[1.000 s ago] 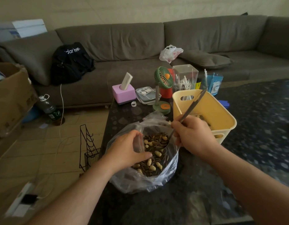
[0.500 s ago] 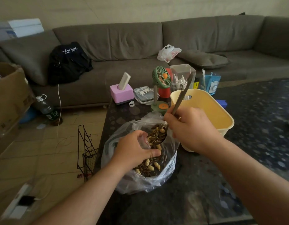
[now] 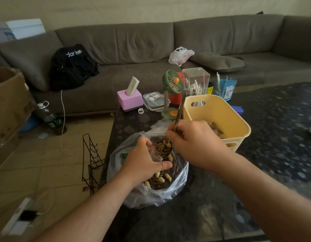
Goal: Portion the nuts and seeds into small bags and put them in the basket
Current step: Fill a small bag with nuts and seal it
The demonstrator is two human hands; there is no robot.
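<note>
Nuts and seeds (image 3: 160, 179) fill the big clear plastic bag (image 3: 147, 194) on my dark speckled table (image 3: 195, 215), beside the yellow basket (image 3: 219, 117); grey sofa (image 3: 133, 49) behind, tiled floor (image 3: 37, 163) left. My right hand (image 3: 195, 144) clamps a spoon (image 3: 177, 119), lifted higher than a second ago, its bowl now loaded. My left hand (image 3: 144, 159) pinches a small clear bag (image 3: 155, 153).
</note>
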